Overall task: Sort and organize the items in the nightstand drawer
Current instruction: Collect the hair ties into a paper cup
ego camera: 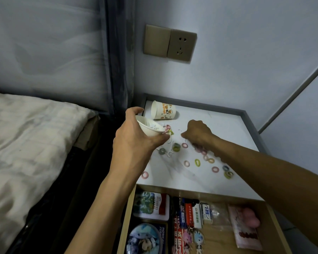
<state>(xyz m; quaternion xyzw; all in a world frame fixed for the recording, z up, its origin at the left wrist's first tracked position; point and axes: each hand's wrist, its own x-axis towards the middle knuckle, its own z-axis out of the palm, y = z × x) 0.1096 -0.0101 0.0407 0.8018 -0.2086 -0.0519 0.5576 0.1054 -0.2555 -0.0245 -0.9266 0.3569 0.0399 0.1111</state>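
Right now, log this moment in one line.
left grip: holds tilted white cup | right grip: curled over nightstand top | hair ties: scattered | drawer: open

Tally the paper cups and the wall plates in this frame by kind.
Paper cups: 2, a plain white paper cup gripped in the left hand and a cartoon-printed white paper cup lying on its side on the white nightstand top.
Beige wall plates: 2, a switch plate and a socket plate.
Total: 4

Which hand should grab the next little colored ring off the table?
Probably the right hand. It is already down on the nightstand top, close to the rings. The left hand is busy holding the tilted white cup.
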